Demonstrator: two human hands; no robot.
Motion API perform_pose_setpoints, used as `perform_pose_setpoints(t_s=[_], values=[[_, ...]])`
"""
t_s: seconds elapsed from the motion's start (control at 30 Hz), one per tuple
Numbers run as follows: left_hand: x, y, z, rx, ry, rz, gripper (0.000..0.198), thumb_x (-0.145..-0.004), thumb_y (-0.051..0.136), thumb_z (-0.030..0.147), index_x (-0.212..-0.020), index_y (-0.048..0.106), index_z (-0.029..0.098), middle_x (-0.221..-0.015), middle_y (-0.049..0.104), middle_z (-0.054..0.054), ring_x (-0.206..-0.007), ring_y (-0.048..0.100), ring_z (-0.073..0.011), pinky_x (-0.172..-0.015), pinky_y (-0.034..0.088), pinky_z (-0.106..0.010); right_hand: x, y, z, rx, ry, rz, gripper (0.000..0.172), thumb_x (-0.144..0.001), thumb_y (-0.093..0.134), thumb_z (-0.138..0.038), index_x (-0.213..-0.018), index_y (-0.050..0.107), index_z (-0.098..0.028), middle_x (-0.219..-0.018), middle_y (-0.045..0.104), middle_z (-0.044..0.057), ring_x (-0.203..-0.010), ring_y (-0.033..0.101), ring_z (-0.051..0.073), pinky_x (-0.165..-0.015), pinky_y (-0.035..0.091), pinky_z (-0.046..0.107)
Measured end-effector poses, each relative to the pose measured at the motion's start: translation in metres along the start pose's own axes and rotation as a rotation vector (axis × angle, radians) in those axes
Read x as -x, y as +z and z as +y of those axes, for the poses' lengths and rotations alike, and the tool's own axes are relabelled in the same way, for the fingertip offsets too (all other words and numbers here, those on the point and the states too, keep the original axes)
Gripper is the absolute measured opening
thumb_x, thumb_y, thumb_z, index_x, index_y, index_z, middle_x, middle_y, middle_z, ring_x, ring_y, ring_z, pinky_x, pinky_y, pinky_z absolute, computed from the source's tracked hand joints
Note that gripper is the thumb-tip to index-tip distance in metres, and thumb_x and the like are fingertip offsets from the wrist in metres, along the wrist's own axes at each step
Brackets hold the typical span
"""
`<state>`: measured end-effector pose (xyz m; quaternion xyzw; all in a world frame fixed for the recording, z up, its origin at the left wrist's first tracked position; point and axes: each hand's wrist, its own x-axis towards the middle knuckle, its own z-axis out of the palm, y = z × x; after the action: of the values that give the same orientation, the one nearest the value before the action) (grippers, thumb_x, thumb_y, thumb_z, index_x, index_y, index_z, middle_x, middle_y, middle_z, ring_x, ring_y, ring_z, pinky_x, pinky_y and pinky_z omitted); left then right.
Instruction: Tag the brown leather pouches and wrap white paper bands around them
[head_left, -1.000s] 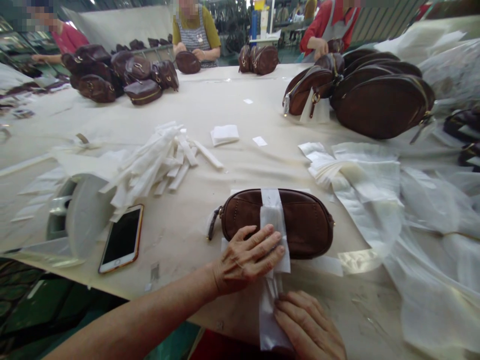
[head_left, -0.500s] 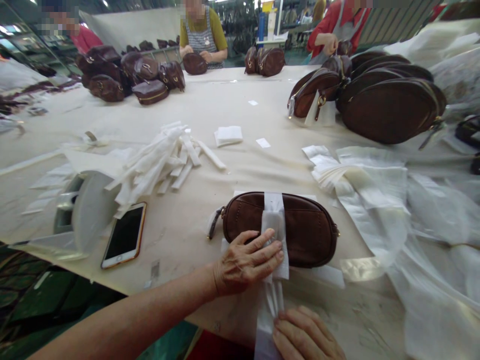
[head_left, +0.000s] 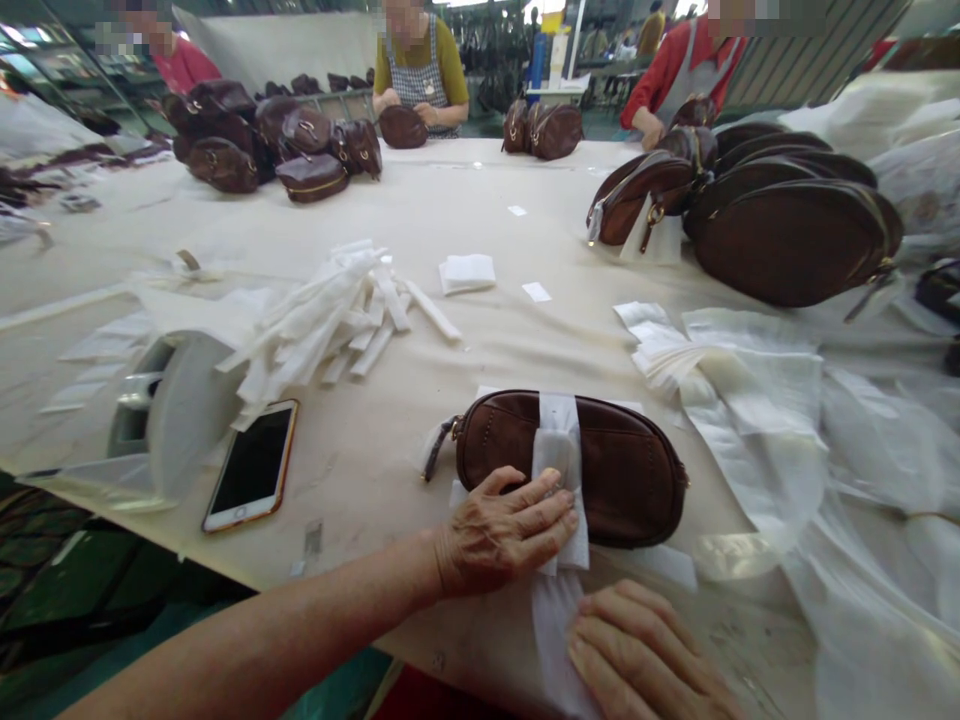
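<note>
A dark brown leather pouch (head_left: 630, 470) with a zipper pull in clear wrap at its left end lies in front of me. Around its middle runs a white wrapping strip (head_left: 559, 412), its tail trailing toward the table's front edge. My left hand (head_left: 510, 530) lies flat across the strip and the pouch's lower front, fingers stretched out. Just below the pouch, my right hand (head_left: 645, 650) has its bent fingers on the right edge of the strip's tail; its thumb is hidden. Flat white pieces stick out from under the pouch.
A phone (head_left: 251, 465) and a tape dispenser (head_left: 169, 420) lie at left, beside a pile of white strips (head_left: 337, 310). White wrapping sheets (head_left: 757, 390) spread at right. More brown bags (head_left: 795, 240) stand at the far right and far left. Several people work across the table.
The strip's tail, creased and bunched before, now lies flatter and wider. My right hand has shifted slightly right. The whole view has moved a little; my left hand stays on the pouch.
</note>
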<state>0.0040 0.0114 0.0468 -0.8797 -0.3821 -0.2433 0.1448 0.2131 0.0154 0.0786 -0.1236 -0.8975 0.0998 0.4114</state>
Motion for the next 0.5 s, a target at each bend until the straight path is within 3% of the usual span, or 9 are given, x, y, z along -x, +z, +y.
perform_pose_setpoints(t_s=[0.13, 0.27, 0.4, 0.5], values=[[-0.001, -0.001, 0.000, 0.036, -0.018, 0.010, 0.027, -0.096, 0.037, 0.017, -0.111, 0.059, 0.014, -0.120, 0.062, -0.007, -0.119, 0.053, -0.0226, -0.091, 0.038, -0.036, -0.033, -0.009, 0.025, -0.081, 0.071, -0.092, 0.022, -0.091, 0.047, -0.016, -0.096, 0.068, -0.019, -0.080, 0.072, 0.006, -0.084, 0.068, 0.018, -0.078, 0.055, 0.030], [0.000, 0.000, -0.001, 0.084, -0.047, -0.012, 0.027, -0.096, 0.037, 0.019, -0.117, 0.054, 0.011, -0.122, 0.061, -0.010, -0.122, 0.050, -0.0220, -0.092, 0.039, -0.035, -0.058, -0.009, 0.042, -0.245, 0.258, -0.118, 0.022, -0.084, 0.052, -0.008, -0.089, 0.069, -0.021, -0.078, 0.070, 0.004, -0.077, 0.066, 0.014, -0.071, 0.055, 0.023], [0.003, 0.002, -0.001, 0.131, -0.099, -0.023, 0.028, -0.097, 0.033, 0.018, -0.113, 0.054, 0.011, -0.121, 0.061, -0.007, -0.125, 0.046, -0.0181, -0.094, 0.038, -0.033, -0.060, -0.012, 0.045, -0.507, 0.529, -0.290, 0.018, -0.087, 0.053, -0.016, -0.085, 0.070, -0.021, -0.080, 0.069, 0.003, -0.073, 0.067, 0.013, -0.066, 0.055, 0.018], [0.004, 0.002, 0.000, 0.113, -0.102, -0.016, 0.029, -0.096, 0.031, 0.016, -0.112, 0.055, 0.012, -0.121, 0.061, -0.006, -0.127, 0.044, -0.0168, -0.095, 0.038, -0.031, -0.057, -0.020, 0.041, -0.577, 0.589, -0.340, 0.015, -0.086, 0.057, -0.017, -0.091, 0.070, -0.023, -0.078, 0.067, 0.003, -0.068, 0.066, 0.012, -0.061, 0.054, 0.015]])
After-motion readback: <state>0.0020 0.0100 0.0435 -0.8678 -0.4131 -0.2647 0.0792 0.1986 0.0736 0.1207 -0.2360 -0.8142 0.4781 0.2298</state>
